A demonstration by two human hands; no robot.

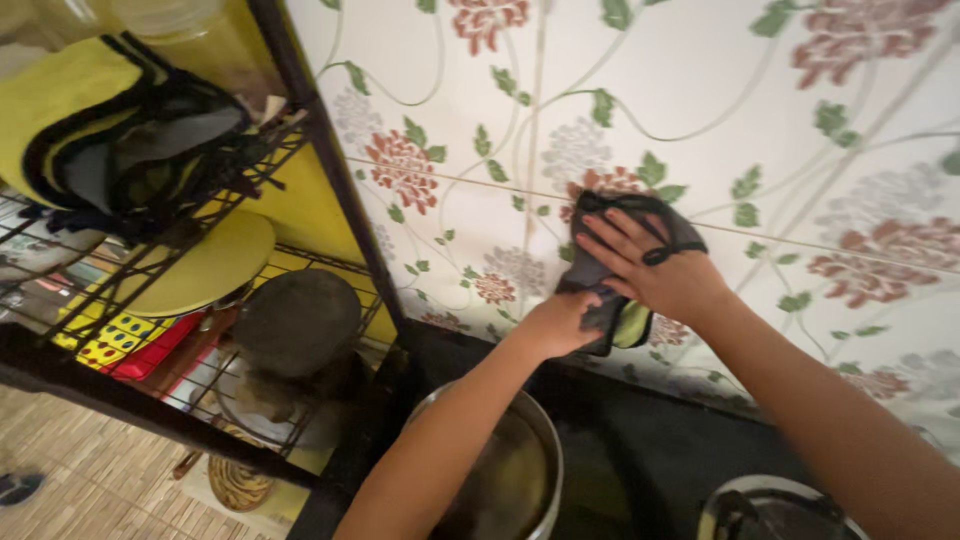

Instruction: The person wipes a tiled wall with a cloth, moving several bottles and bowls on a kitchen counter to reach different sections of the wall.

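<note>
My right hand [655, 265] presses a dark grey cloth [668, 222] flat against the flowered wall tiles [700, 110], fingers spread over it. My left hand [560, 322] grips the lower hanging end of the same cloth, where a yellow-green patch [632, 325] shows. Both forearms reach up from the bottom of the view over a black counter [640, 450].
A steel pot [545, 440] stands on the counter under my left arm, and another steel vessel [770, 500] sits at the bottom right. At left a black wire rack [150, 270] holds yellow cloths, a yellow plate, a dark round lid and colourful packets.
</note>
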